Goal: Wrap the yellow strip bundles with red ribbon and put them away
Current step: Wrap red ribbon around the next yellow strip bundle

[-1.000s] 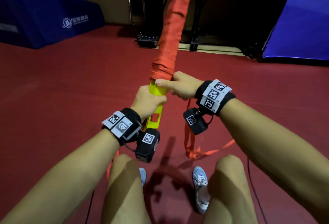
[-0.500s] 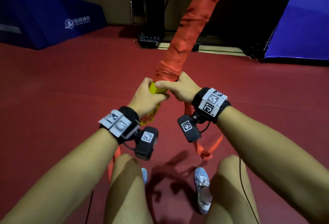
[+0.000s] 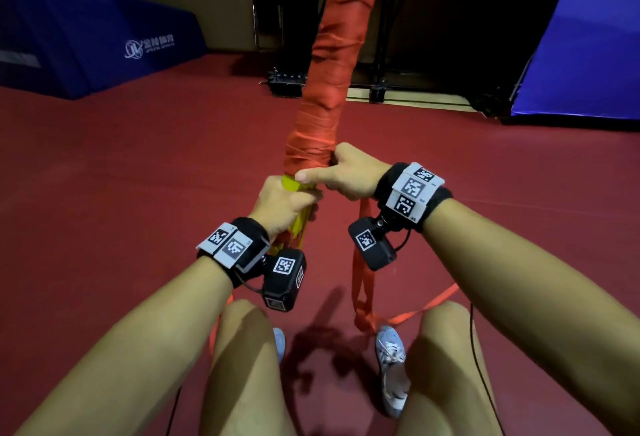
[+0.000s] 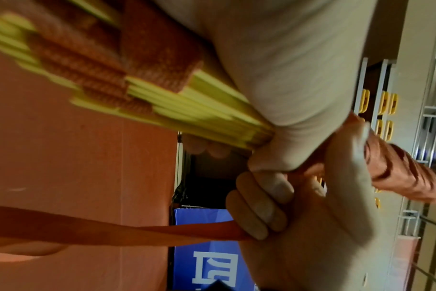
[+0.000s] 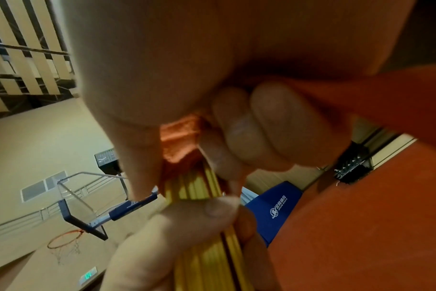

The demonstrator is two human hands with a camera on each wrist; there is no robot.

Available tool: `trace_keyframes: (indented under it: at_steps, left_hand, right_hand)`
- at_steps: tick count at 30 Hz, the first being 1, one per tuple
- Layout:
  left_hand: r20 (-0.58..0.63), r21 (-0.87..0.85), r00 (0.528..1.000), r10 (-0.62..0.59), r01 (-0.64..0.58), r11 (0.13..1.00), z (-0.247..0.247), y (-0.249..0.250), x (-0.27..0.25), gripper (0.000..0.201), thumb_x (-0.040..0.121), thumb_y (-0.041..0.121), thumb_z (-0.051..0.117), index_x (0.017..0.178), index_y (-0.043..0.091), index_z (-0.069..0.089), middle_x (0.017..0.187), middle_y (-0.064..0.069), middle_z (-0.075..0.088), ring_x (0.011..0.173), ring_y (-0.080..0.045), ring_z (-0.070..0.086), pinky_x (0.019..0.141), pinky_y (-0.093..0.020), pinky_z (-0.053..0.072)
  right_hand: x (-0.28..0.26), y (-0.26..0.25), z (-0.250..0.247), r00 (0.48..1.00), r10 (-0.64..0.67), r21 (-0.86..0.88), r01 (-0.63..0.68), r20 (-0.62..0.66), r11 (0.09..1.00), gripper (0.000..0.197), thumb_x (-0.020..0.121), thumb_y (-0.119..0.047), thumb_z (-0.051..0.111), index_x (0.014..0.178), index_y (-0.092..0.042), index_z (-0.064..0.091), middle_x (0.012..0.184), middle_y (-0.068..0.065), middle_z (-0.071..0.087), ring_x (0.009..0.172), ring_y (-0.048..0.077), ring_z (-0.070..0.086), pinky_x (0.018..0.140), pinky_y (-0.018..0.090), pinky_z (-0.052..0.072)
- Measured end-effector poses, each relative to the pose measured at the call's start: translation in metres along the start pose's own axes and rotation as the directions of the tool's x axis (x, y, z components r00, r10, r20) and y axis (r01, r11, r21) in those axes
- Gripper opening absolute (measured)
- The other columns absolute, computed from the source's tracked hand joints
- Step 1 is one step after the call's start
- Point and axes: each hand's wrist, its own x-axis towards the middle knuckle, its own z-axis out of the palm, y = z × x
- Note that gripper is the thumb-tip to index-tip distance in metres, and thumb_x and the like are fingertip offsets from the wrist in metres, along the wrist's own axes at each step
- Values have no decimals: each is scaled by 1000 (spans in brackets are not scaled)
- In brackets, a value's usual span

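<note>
Red gym floor [image 3: 104,176] lying beneath. Yellow strip bundle [image 3: 292,183]: standing upright, left hand [image 3: 282,205] gripping its bare end. Red ribbon [image 3: 325,89]: right hand [image 3: 346,174] clenching it at wrap's edge; advising taut, overlapping turns downward.

The ribbon [image 3: 325,100] I hold: woven cloth, matt, creased; strips [image 3: 291,184] smooth, plastic-looking w/ sheen; floor [image 3: 138,158] matt.

Both bare forearms reach forward and meet in front of the body. The left grip [image 3: 282,202] is lower, fingers curled tight round the yellow strip bundle [image 3: 292,183]. The right grip [image 3: 343,172] sits just above, touching it, thumb laid across, fingers clenched on the red ribbon [image 4: 187,229]. Each wrist wears a black band [image 3: 383,181].
</note>
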Motion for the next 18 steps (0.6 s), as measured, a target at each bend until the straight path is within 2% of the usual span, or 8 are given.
trace_keyframes:
  at_steps: [3, 6, 8, 10, 13, 15, 17, 18]
  left_hand:
    - [-139, 34, 990, -20, 24, 999, 5, -6, 3, 5, 78, 1, 76, 73, 0, 74, 57, -9, 64, 48, -21, 60, 55, -34, 48]
    - [-254, 72, 966, -48, 68, 995, 4, -12, 9, 15, 66, 20, 82, 72, 9, 75, 58, -1, 67, 52, -18, 61, 56, -33, 50]
    - [-328, 114, 944, -49, 91, 989, 3, -12, 14, 22, 60, 31, 82, 73, 16, 72, 64, 3, 71, 59, -18, 65, 60, -34, 53]
    - [-338, 216, 941, -22, 100, 971, 3, -6, 17, 23, 63, 36, 83, 77, 22, 70, 74, 3, 73, 72, -22, 70, 67, -35, 56]
    - [-266, 347, 963, 46, 52, 936, 6, 2, 17, 38, 59, 47, 77, 92, 28, 72, 84, 3, 75, 82, -26, 72, 71, -39, 58]
    - [-176, 395, 980, 94, -17, 919, 3, 7, 16, 37, 62, 47, 80, 92, 28, 69, 82, 5, 73, 77, -23, 69, 67, -37, 55]
    - [-59, 323, 993, 102, -78, 943, -1, 13, 15, 28, 71, 31, 86, 86, 24, 64, 73, 5, 68, 64, -16, 64, 61, -31, 49]
    - [22, 249, 995, 92, -95, 964, -3, 16, 14, 27, 74, 19, 87, 88, 22, 63, 72, 2, 68, 60, -14, 63, 60, -30, 49]
  right_hand:
    - [1, -1, 0, 998, 61, -46, -61, 8, 997, 34, 91, -30, 76, 75, -9, 54, 53, 0, 43, 35, 9, 34, 36, 19, 30]
    - [6, -1, 2, 991, 135, 14, -134, -25, 991, 31, 88, -31, 79, 81, -7, 59, 64, 10, 47, 41, 15, 37, 39, 23, 33]
    - [10, -2, 6, 979, 176, 17, -176, -100, 984, 35, 83, -36, 81, 76, -9, 60, 63, 9, 49, 44, 18, 39, 41, 25, 34]
    - [13, -8, 13, 958, 184, -20, -193, -219, 981, 47, 75, -55, 82, 66, -15, 58, 54, -2, 53, 43, 16, 45, 43, 25, 36]
    - [16, -6, 14, 917, 130, -81, -172, -377, 982, 63, 62, -76, 77, 72, -14, 69, 67, -2, 68, 60, 17, 63, 55, 29, 46]
    - [12, -2, 9, 918, 66, -3, -73, -391, 997, 51, 71, -64, 80, 72, -14, 72, 59, -8, 62, 53, 11, 55, 56, 29, 42]
    - [4, 5, 1, 938, -3, 131, 52, -346, 990, 30, 85, -37, 81, 66, -15, 72, 45, -14, 49, 40, 2, 40, 49, 22, 36]
    - [0, 10, -2, 949, -32, 184, 94, -314, 978, 34, 90, -24, 77, 57, -19, 68, 40, -15, 44, 36, 2, 36, 44, 17, 32]
